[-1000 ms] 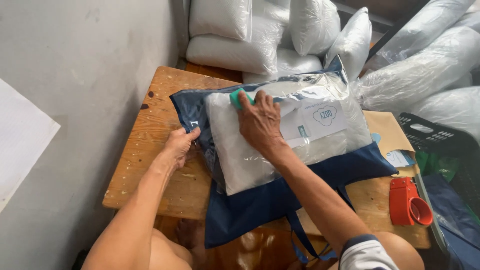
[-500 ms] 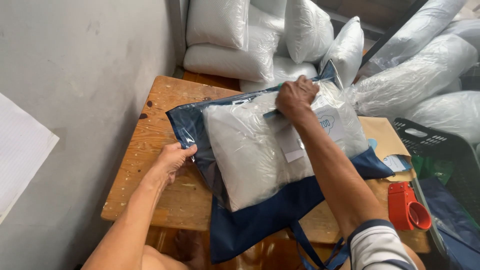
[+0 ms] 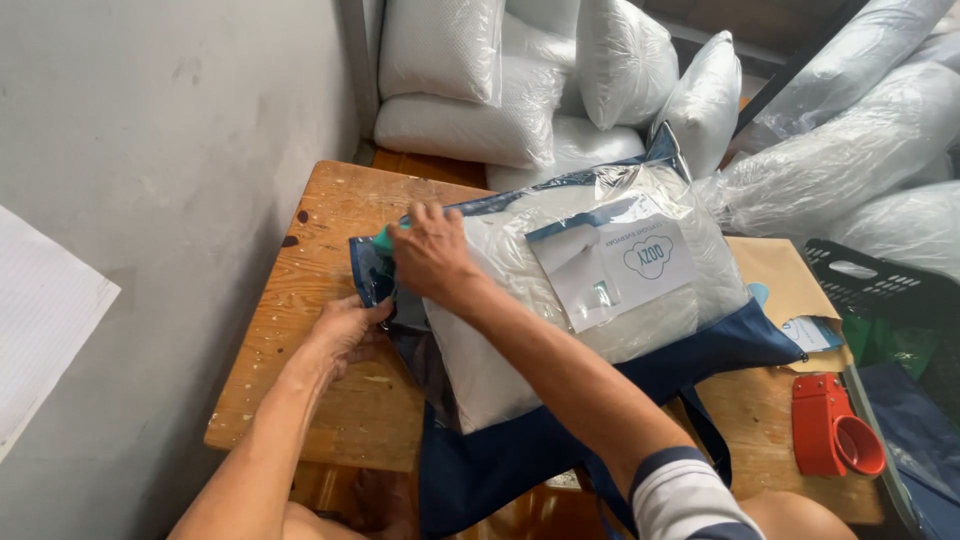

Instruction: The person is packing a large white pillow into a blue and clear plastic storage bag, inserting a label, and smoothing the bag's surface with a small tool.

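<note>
R hand [image 3: 432, 255] moved to bag [image 3: 560, 420] corner, L hand [image 3: 345, 330] beside

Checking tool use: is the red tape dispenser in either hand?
No, the tape dispenser lies alone at the table's right edge, while both the left hand and right hand are on the bag.

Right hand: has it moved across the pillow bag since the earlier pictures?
Yes. The right hand has slid from the bag's far top edge to its left corner, toward the wall-side edge of the wooden table.
</note>
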